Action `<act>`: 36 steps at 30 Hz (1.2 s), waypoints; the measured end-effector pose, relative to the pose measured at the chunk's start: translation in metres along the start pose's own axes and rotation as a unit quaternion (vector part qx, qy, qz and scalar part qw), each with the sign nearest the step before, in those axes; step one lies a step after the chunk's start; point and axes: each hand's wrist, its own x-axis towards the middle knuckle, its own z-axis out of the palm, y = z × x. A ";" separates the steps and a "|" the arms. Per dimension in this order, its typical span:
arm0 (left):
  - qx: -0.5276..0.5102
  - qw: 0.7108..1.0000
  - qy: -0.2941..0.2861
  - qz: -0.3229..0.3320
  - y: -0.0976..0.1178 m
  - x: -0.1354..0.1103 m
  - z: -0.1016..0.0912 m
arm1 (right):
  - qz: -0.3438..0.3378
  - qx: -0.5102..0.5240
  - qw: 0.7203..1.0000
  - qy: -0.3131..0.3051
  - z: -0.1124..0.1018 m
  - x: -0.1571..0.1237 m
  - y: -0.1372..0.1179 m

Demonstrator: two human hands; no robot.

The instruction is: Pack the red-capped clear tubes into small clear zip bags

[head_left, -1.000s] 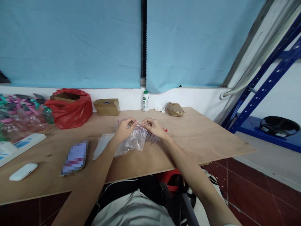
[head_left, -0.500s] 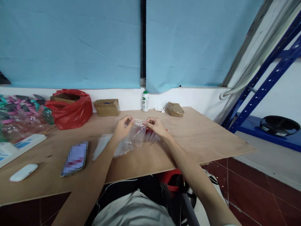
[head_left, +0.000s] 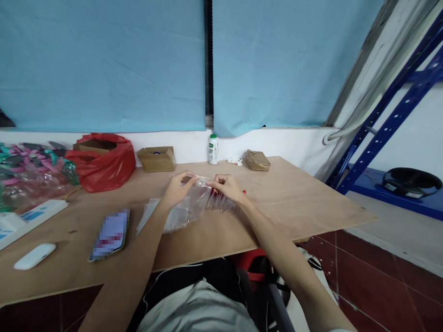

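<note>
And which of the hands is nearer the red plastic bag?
Left. The left hand is to the right of the red plastic bag, apart from it; the right hand is farther right.

The left hand [head_left: 175,187] now stands farther from the right hand [head_left: 227,186] than a second ago, the upper edge of the clear bag [head_left: 198,200] drawn out between them. The bag, bunched earlier, hangs smoother, exposing more of the clear items with red parts [head_left: 222,203].
</note>
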 end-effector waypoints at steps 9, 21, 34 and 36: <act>0.070 0.994 -0.012 -0.081 -0.003 -0.004 -0.058 | -0.073 -0.228 0.964 -0.113 -0.054 -0.003 -0.013; 0.486 0.873 0.007 -0.041 -0.059 -0.036 -0.108 | 0.025 -0.591 0.772 -0.233 -0.115 -0.052 -0.004; 0.403 0.892 -0.160 -0.127 -0.026 0.007 0.061 | -0.021 -0.545 0.780 -0.307 -0.083 -0.028 0.012; 0.407 0.892 -0.156 -0.121 -0.028 0.007 0.064 | -0.016 -0.536 0.786 -0.308 -0.084 -0.027 0.017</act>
